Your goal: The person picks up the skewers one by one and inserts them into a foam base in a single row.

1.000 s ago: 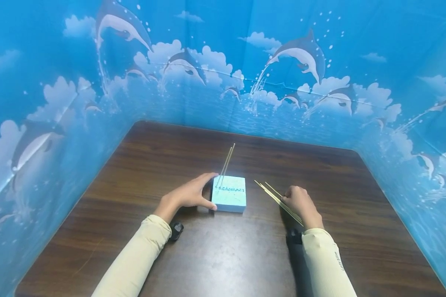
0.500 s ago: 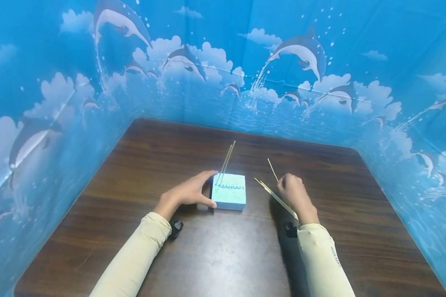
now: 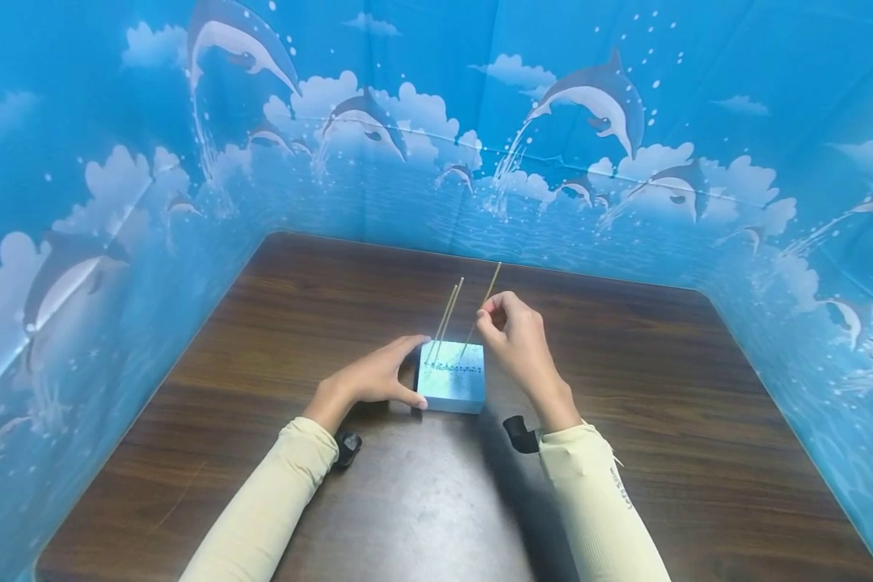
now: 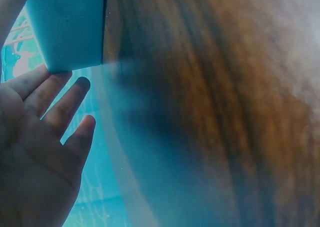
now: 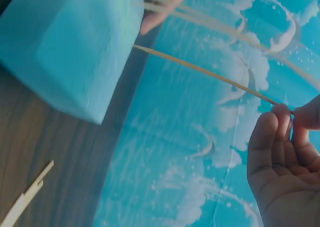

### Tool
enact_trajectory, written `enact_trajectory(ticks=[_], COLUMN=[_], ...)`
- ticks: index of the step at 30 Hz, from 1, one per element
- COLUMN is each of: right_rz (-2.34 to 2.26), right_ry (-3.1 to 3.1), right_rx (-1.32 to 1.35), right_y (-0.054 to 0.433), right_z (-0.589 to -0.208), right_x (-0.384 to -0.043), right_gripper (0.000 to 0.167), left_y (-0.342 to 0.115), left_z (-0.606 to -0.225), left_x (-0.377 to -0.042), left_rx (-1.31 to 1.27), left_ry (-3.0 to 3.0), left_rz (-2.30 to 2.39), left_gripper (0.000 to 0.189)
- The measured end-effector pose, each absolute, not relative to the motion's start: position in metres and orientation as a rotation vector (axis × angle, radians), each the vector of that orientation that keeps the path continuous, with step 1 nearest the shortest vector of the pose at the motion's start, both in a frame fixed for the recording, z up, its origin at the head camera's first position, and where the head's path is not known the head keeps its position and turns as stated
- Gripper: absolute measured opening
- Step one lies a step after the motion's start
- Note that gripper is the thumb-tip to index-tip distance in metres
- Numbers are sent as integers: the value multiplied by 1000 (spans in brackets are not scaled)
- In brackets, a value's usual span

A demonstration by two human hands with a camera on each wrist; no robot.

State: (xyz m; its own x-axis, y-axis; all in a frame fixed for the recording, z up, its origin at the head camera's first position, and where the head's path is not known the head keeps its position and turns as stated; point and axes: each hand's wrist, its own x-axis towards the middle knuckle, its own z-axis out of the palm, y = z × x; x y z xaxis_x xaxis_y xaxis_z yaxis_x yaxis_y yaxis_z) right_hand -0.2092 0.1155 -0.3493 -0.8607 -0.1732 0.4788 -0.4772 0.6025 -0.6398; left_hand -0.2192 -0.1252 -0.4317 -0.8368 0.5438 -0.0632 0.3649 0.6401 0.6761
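Note:
A pale blue foam block (image 3: 451, 392) lies on the table with a dark printed line across its top. Two thin bamboo skewers (image 3: 447, 314) stand in its left part, leaning slightly right. My left hand (image 3: 373, 373) grips the block's left side, thumb at the near corner and fingers at the far one. Above the block's right side, my right hand (image 3: 518, 339) pinches another bamboo skewer (image 5: 210, 73) between thumb and fingers. Its pointed lower end is at the block's top face; whether it has entered the foam I cannot tell.
More loose skewers (image 5: 25, 197) lie on the wooden table (image 3: 298, 283), to the right of the block, mostly hidden by my right arm in the head view. A blue dolphin-print curtain (image 3: 422, 194) surrounds the table's far and side edges.
My right hand has picked one skewer from the loose ones at the right and carried it left to above the block. My left hand stays on the block.

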Motion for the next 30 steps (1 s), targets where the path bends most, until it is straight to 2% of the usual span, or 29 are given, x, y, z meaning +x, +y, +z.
enact_trajectory(ticks=[18,30], right_rz=[1111,1151], right_ry=[-2578,-2631], right_rx=[634,530], right_y=[93,101], right_z=[-378,-389], right_x=[-212,-211], right_gripper=[4,6], left_y=[-125,-124], left_z=[-429,-431], left_x=[-219,-220], left_rx=[713,704], left_ry=[2620,2616], left_rz=[948,952], left_gripper=[112,113])
